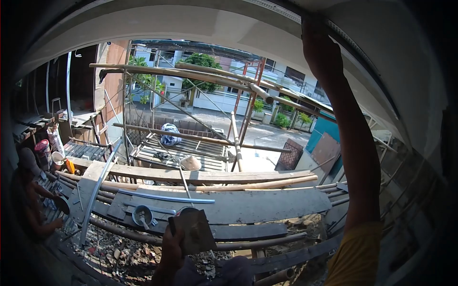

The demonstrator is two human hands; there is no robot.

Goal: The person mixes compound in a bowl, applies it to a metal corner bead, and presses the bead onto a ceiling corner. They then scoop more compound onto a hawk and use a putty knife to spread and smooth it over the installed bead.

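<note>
A: What is the left hand [172,245] gripping?

B: Its fingers are wrapping around a flat plaster board [194,229], low over the scaffold planks' [248,205] near edge. It is looking stiff, light, best held by its underside. Its long axis is running away from the person.

A: The right hand [315,35]?

B: It is reaching up to the ceiling [200,24]; its fingers cannot be made out.

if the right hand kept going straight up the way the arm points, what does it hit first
The right hand is raised to the curved white ceiling and already looks in contact with it, so it would meet that surface first; depth is unclear.
</note>
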